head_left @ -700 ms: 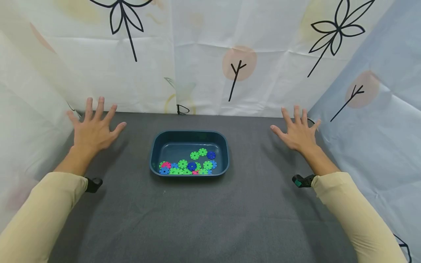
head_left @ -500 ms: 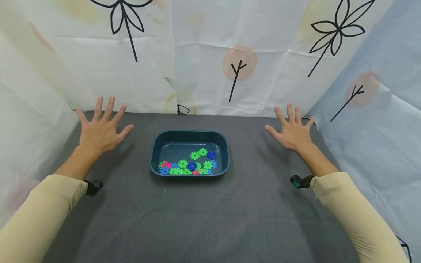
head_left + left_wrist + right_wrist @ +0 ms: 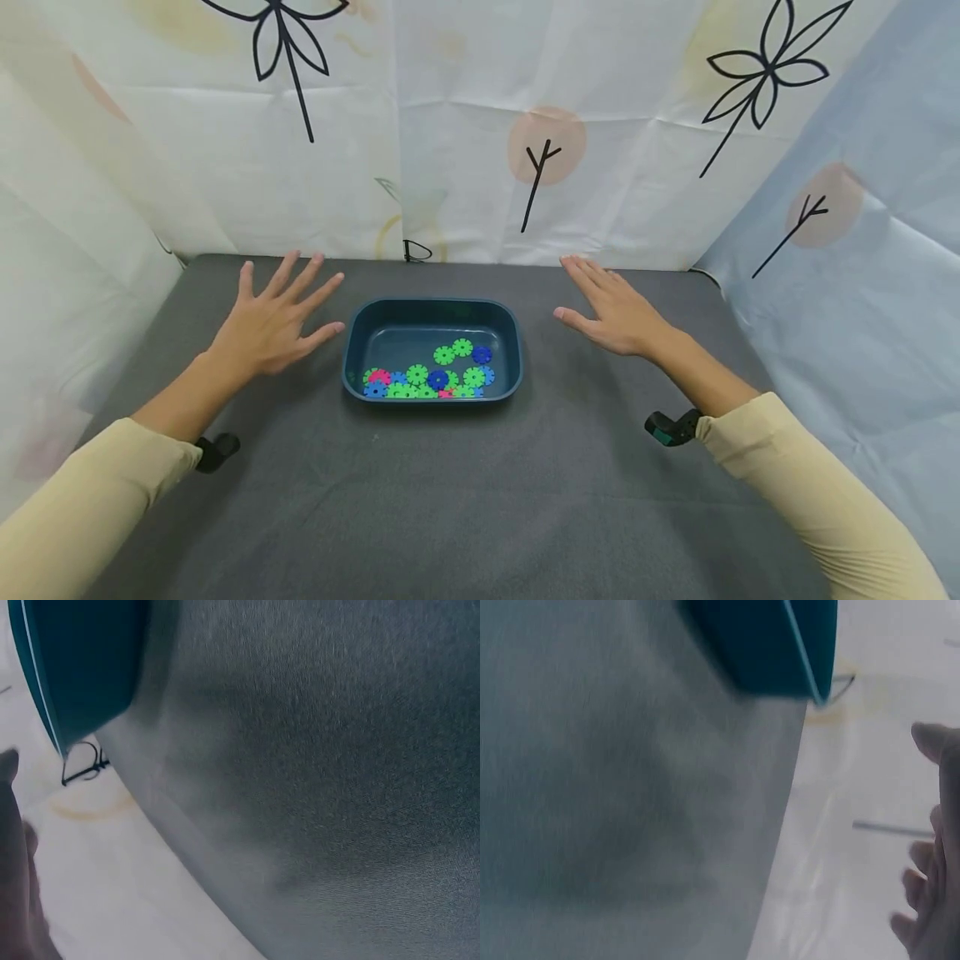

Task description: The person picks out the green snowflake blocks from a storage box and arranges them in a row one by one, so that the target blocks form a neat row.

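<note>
A dark teal tray stands on the grey cloth, with several flower-shaped plastic discs in green, blue and pink gathered mostly along its near side. One dark blue disc lies toward the right end. Left of the tray, my left hand hovers with fingers spread, its thumb close to the tray's left rim but apart from it. My right hand is held over the cloth to the right, fingers straight and nearly together, holding nothing. Both wrist views show the tray's outside wall and part of each hand.
Grey cloth covers the table. A white printed curtain hangs along the back edge, and more fabric closes in the left side and the right side. A black wrist strap sits on each arm.
Both hands have moved inward toward the tray, the left one rightward and the right one leftward. My right hand's fingers have come together and turned toward the left. The tray and discs stay put.
</note>
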A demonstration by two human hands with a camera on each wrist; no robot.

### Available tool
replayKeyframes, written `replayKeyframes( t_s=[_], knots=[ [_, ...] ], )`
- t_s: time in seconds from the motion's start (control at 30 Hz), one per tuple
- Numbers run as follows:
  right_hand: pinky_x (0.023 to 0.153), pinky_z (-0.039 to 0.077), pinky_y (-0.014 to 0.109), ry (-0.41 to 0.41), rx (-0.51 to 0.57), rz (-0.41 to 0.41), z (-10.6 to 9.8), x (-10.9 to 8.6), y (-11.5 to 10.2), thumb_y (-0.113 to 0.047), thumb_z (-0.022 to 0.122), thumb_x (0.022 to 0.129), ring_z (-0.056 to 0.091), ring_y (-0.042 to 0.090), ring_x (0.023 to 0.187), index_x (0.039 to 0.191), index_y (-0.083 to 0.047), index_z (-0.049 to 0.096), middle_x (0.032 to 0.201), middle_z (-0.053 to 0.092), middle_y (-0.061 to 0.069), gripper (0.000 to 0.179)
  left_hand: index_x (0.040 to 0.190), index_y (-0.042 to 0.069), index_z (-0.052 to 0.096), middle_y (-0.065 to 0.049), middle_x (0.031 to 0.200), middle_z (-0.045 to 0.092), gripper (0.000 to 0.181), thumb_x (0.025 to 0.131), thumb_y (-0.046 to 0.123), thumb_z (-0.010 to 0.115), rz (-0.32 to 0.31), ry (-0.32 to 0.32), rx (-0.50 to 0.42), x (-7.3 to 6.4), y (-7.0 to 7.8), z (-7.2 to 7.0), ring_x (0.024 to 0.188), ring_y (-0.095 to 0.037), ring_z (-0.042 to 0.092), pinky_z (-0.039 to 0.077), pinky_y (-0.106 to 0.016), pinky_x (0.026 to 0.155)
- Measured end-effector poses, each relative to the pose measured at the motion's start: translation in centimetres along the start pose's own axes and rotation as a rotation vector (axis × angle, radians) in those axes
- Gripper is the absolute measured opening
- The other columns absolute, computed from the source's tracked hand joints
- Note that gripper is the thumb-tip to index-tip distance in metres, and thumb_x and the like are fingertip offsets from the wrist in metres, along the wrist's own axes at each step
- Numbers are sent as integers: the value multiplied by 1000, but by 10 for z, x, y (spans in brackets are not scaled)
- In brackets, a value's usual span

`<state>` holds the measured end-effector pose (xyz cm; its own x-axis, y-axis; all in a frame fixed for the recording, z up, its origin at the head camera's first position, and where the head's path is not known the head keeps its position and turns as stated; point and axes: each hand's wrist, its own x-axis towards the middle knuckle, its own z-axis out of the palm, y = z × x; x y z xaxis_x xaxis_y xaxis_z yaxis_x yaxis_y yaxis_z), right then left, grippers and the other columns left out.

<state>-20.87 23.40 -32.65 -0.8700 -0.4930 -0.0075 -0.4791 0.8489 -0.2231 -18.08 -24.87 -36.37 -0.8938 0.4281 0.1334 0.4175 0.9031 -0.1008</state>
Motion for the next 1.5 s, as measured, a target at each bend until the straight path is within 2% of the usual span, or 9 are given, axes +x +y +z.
replayKeyframes(
  t_s=[0.17, 0.33, 0.43, 0.53, 0.77, 0.93, 1.1, 1.27, 1.5],
  knots=[
    [115, 26, 57, -93, 303, -77, 0, 3, -17, -46, 58, 99, 25, 28, 149, 162, -20, 12, 164, 23, 7, 81, 158, 21, 30, -12, 166, 16, 76, 97, 64, 46, 68, -145, -7, -2, 10, 1, 152, -37, 8, 4, -75, 109],
    [110, 39, 50, -212, 628, -160, 2, 11, -26, -23, 67, 97, 39, 26, 143, 158, -12, 26, 155, 42, 11, 75, 157, 19, 33, -13, 165, 19, 79, 96, 67, 45, 104, -219, -38, -4, 16, 0, 151, -39, 11, 2, -75, 109],
    [105, 45, 45, -345, 773, -151, 2, 17, -29, -18, 66, 98, 45, 30, 138, 156, -8, 30, 152, 44, 17, 69, 157, 19, 34, -13, 164, 21, 78, 96, 68, 45, 137, -251, -77, -5, 19, -1, 151, -39, 13, 4, -74, 110],
    [105, 45, 43, -468, 846, -110, 2, 25, -34, -19, 65, 99, 49, 32, 135, 155, -8, 32, 149, 47, 18, 66, 156, 19, 36, -12, 163, 24, 77, 96, 66, 46, 158, -271, -104, -6, 22, -2, 150, -39, 16, 7, -74, 110],
    [106, 45, 42, -582, 882, -43, 10, 45, -48, -22, 60, 101, 58, 31, 126, 153, -10, 38, 135, 62, 13, 57, 155, 15, 38, -12, 162, 27, 77, 96, 64, 49, 178, -265, -124, -7, 23, 1, 149, -39, 20, 9, -73, 110],
    [104, 46, 43, -630, 862, -53, 21, 61, -57, -18, 61, 101, 57, 35, 126, 153, -6, 36, 138, 58, 21, 59, 156, 13, 35, -11, 162, 27, 79, 97, 63, 49, 170, -278, -163, -7, 23, 2, 149, -37, 22, 11, -72, 111],
    [107, 42, 47, -731, 833, -45, 34, 75, -68, -14, 60, 101, 56, 35, 128, 153, -1, 33, 140, 55, 24, 60, 156, 12, 34, -11, 163, 27, 79, 97, 62, 50, 161, -289, -182, -7, 23, 3, 149, -37, 23, 12, -72, 111],
    [107, 43, 45, -795, 774, -10, 45, 84, -77, -13, 53, 104, 57, 32, 127, 154, -2, 32, 140, 56, 21, 55, 157, 13, 33, -11, 163, 25, 79, 97, 62, 50, 155, -295, -185, -7, 22, 5, 149, -37, 22, 11, -72, 111],
    [102, 48, 41, -792, 626, -3, 52, 89, -86, -10, 49, 105, 60, 27, 117, 151, -4, 38, 134, 58, 17, 48, 156, 13, 34, -10, 163, 26, 79, 96, 63, 49, 160, -273, -188, -8, 22, 5, 150, -37, 20, 8, -73, 111]
  ],
)
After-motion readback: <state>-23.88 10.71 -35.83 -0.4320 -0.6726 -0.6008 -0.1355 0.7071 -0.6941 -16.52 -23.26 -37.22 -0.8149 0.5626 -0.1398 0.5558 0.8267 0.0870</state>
